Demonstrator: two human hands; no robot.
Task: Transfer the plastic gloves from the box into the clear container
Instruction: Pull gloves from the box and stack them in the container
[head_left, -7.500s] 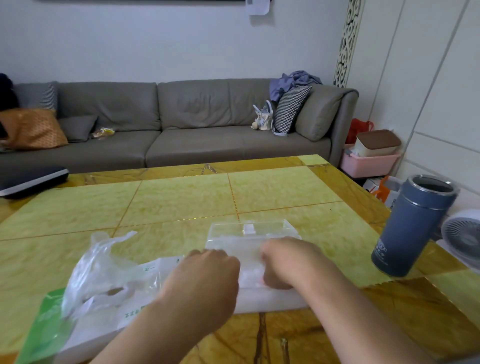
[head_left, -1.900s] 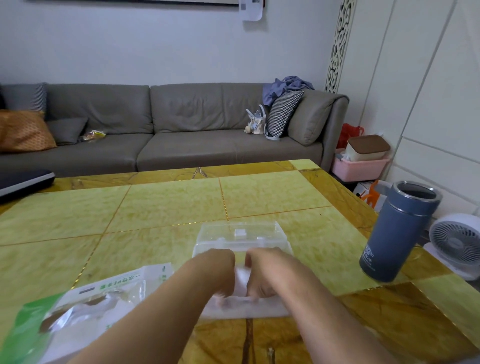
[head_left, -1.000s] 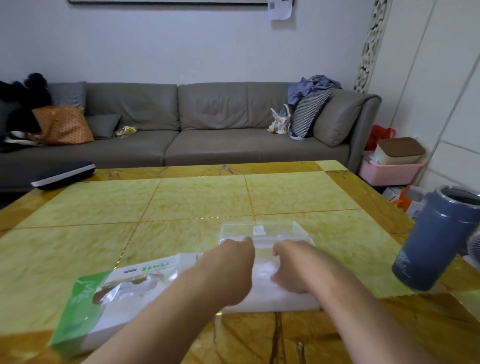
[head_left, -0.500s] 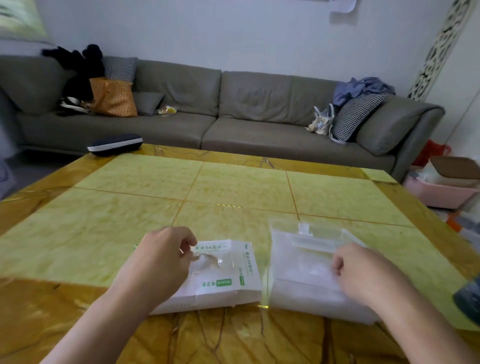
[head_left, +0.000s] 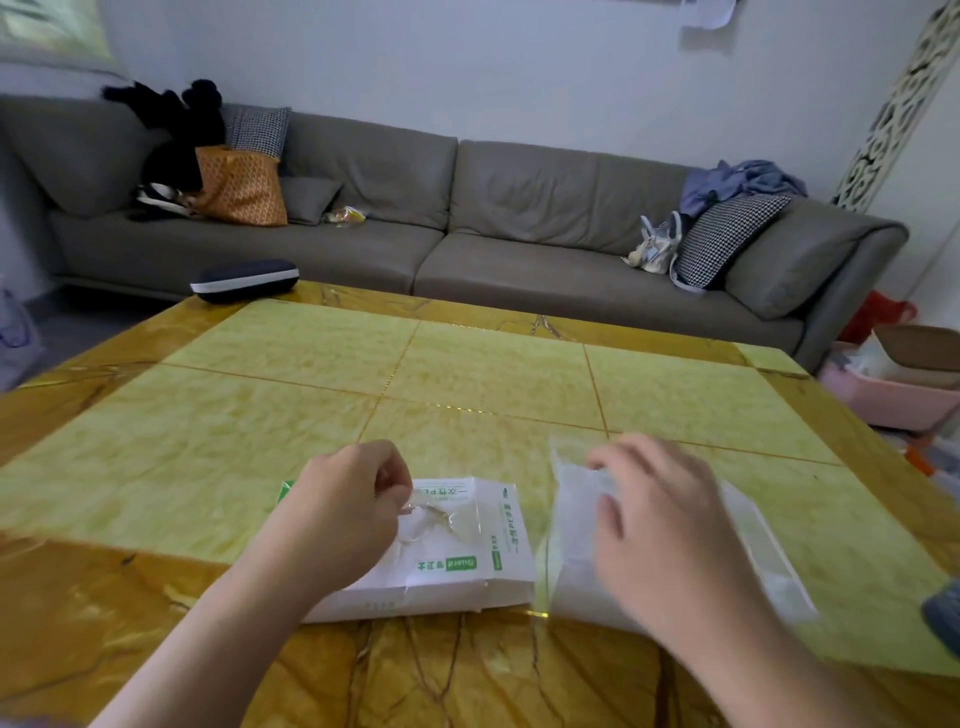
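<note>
Yellow-green marble-pattern table with amber border (head_left: 249, 457) fills lower frame. On it: white-and-green cardboard glove box (head_left: 467, 561) bottom centre; clear plastic container (head_left: 769, 551) just beside, bottom right; dark oval zip case with white stripe (head_left: 244, 279) upper left, far edge.

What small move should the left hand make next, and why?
Probably draw the next plastic glove up out of the glove box: the left hand already pinches film at its opening, while the right hand hovers over the clear container beside it.
</note>
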